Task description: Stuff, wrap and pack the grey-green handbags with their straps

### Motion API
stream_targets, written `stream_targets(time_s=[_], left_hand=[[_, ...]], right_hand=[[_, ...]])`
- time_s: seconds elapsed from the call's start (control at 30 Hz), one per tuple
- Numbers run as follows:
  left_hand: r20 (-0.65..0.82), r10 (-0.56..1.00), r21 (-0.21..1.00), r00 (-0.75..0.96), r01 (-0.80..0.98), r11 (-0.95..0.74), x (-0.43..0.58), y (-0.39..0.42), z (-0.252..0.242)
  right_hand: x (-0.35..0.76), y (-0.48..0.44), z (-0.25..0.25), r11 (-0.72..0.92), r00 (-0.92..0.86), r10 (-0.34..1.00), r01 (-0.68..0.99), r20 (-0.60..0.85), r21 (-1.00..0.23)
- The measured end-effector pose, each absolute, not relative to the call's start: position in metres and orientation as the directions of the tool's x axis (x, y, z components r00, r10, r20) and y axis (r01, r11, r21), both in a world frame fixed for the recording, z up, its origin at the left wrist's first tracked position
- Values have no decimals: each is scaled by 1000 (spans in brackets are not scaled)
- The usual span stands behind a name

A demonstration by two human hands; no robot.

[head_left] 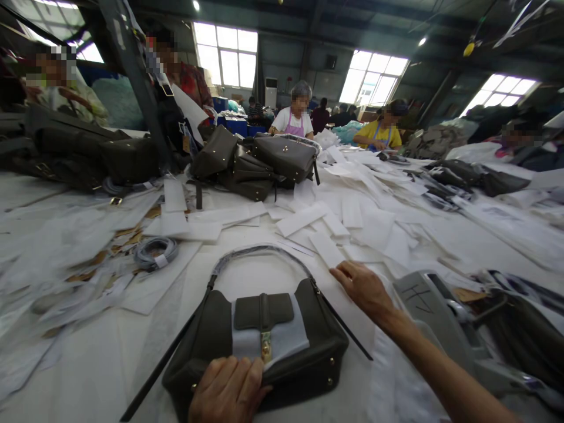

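A dark olive handbag (pixel 207 335) lies in front of me on the white-covered table, its plastic-wrapped handle (pixel 255 249) arched up at the far side. White tissue (pixel 297 329) sits under its flap (pixel 247 311), around a gold clasp (pixel 265 346). At the bag's near edge, my left hand (pixel 229 388) is closed with its fingers wrapped over the leather. Just right of the handle, my right hand (pixel 361 288) has curled fingers at the end of a white foam strip (pixel 325 248); its grip on the strip is partly hidden.
Coiled grey strap (pixel 156 254) lies left among loose sheets. A grey device (pixel 432 305) marked in pen stands right, beside dark bags (pixel 524 329). More handbags (pixel 282 158) are piled ahead near a slanted post (pixel 136 82). Several people work across the table, one in yellow (pixel 381 135).
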State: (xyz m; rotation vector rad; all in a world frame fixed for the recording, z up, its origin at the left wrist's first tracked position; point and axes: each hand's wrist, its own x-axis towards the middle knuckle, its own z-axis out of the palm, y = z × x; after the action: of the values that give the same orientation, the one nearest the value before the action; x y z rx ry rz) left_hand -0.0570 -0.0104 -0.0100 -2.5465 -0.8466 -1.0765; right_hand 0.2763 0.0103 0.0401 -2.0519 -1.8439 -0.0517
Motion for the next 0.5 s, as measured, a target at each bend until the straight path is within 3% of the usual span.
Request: stream_targets(time_s=[0.07, 0.13, 0.3, 0.37, 0.43, 0.5], left_hand=[[709, 433, 35, 557, 585, -810, -57, -13, -11], [702, 454, 81, 548, 572, -816, -56, -17, -8], [623, 530, 164, 575, 566, -808, -58, -32, 11], [588, 556, 167, 587, 585, -794, -60, -39, 13], [576, 565, 158, 591, 598, -786, -62, -46, 13], [582, 566, 153, 584, 605, -782, -63, -50, 11]], right_hand=[[297, 23, 30, -191, 205, 966, 976, 157, -105], [309, 32, 19, -255, 256, 966, 966, 34, -30], [322, 42, 16, -303, 298, 951, 951, -78, -59], [326, 40, 32, -350, 335, 936, 917, -104, -192], [322, 32, 57, -352, 357, 932, 842, -67, -409], [305, 20, 85, -226, 304, 952, 780, 38, -583]])
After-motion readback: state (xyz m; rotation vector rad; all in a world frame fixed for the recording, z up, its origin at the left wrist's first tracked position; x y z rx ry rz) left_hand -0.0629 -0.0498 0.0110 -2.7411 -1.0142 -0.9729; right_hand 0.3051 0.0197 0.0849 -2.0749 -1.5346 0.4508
